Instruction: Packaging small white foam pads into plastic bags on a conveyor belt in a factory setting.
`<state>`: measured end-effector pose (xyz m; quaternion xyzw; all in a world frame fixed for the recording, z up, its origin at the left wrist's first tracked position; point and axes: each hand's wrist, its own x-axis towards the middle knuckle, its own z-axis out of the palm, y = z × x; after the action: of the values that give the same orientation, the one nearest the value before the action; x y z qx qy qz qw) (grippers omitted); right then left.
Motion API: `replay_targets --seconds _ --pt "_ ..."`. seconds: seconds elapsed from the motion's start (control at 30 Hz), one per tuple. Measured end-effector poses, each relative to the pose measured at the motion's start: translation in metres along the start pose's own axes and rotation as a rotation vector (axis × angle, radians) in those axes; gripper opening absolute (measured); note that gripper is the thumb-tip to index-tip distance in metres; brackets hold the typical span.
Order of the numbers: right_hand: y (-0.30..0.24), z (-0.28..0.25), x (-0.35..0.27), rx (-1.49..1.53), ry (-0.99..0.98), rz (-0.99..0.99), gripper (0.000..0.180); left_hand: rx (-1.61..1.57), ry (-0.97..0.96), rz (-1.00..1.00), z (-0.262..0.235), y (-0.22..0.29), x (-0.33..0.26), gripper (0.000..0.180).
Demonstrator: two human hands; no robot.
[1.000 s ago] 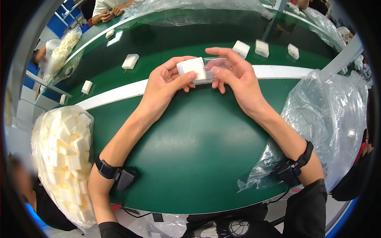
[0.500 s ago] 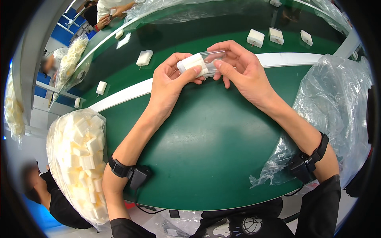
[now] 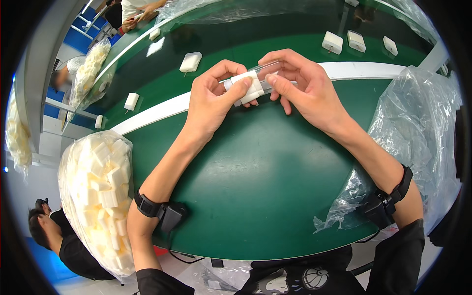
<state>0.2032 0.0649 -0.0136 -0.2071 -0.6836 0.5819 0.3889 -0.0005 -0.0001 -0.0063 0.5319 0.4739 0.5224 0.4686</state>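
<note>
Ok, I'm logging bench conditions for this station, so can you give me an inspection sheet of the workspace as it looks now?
Surface: green table with a white strip along its far edge.
Job's things: white foam block going into a small clear plastic bag.
Clutter: loose white blocks on the green belt beyond the strip.
Hands: left hand grips the block; right hand holds the bag.
Cables: black cable below the left wrist strap.
Surroundings: big bag of foam blocks at left, crumpled clear plastic at right, other people nearby.
</note>
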Motion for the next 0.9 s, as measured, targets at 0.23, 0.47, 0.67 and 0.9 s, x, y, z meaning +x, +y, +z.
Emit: replay_targets --seconds 0.23,0.47,0.67,0.9 --pt "0.002 -0.004 0.004 0.147 -0.060 0.057 0.032 -0.026 0.012 0.032 -0.004 -0.002 0.002 0.024" --pt "0.005 -0.010 0.004 0.166 0.061 0.014 0.034 -0.197 0.107 0.004 0.002 -0.001 0.007 0.030" --pt "0.006 -0.006 0.004 0.193 0.017 0.009 0.031 0.055 0.096 -0.022 0.002 0.000 0.002 0.024" --pt "0.007 -0.005 0.006 0.017 -0.041 -0.082 0.029 -0.003 0.052 -0.035 0.009 0.006 -0.002 0.024"
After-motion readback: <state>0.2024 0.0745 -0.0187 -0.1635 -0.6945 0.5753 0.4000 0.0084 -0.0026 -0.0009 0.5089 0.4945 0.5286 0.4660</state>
